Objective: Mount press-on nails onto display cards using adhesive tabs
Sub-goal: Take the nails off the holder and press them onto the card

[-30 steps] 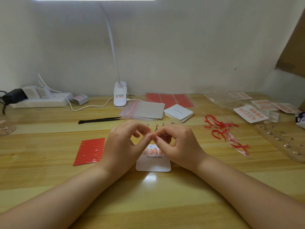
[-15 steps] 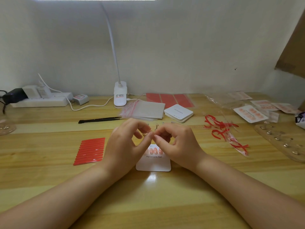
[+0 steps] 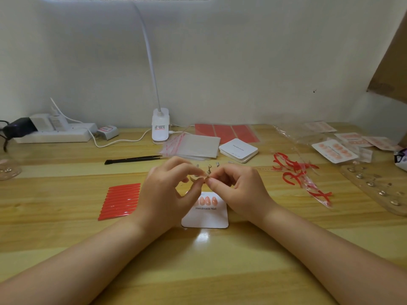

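A white display card (image 3: 206,214) printed "Handmade Nail" lies flat on the wooden table in front of me, with pink press-on nails (image 3: 208,201) stuck in a row near its top edge. Just above the card, my left hand (image 3: 167,194) and my right hand (image 3: 237,190) meet fingertip to fingertip. Together they pinch a small, thin item (image 3: 206,177), too small to identify. A sheet of red adhesive strips (image 3: 120,201) lies left of my left hand.
Black tweezers (image 3: 134,160), clear zip bags (image 3: 193,146), a stack of blank cards (image 3: 239,149) and a lamp base (image 3: 160,126) sit behind my hands. Peeled red backing scraps (image 3: 295,172), finished cards (image 3: 334,150) and a clear nail-stand strip (image 3: 374,186) lie right. A power strip (image 3: 55,133) sits back left.
Both hands have lifted slightly, so more of the card and its pink nails shows below them. The fingertips stay pinched together.
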Demonstrator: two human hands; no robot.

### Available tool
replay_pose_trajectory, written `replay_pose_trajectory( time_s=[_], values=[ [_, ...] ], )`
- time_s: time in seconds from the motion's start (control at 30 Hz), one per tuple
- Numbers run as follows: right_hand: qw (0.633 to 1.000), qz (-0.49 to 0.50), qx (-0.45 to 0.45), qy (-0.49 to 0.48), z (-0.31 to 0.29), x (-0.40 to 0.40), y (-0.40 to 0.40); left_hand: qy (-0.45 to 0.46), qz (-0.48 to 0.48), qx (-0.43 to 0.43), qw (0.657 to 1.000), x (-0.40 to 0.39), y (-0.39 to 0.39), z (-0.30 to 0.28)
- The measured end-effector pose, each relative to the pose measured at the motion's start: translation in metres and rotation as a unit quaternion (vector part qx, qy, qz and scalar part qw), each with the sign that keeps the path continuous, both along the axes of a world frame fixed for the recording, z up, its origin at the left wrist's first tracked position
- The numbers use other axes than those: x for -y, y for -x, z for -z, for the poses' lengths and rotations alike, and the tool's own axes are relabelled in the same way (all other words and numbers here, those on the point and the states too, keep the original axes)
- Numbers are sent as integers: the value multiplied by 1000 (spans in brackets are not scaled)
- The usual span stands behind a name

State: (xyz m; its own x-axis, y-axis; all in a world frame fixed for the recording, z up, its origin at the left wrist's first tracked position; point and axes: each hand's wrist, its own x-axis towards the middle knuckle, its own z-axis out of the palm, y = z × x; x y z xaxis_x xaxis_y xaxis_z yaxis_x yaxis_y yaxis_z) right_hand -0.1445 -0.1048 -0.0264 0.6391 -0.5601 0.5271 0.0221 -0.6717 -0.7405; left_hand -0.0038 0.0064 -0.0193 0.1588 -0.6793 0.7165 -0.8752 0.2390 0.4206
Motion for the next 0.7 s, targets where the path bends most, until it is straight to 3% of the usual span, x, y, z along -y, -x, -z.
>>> replay_pose_trajectory(
  time_s=[0.47, 0.6, 0.7],
  values=[
    [997, -29, -4, -71, -2, -1, 0, 73, -36, 152, 985, 2, -4, 0],
    [999, -24, -15, -27, -3, 0, 0, 28, 15, -11, 999, 1, -3, -4],
    [1000, -8, -18, 16, -5, 3, 2, -16, 10, -137, 990, 1, -1, -5]
  ],
)
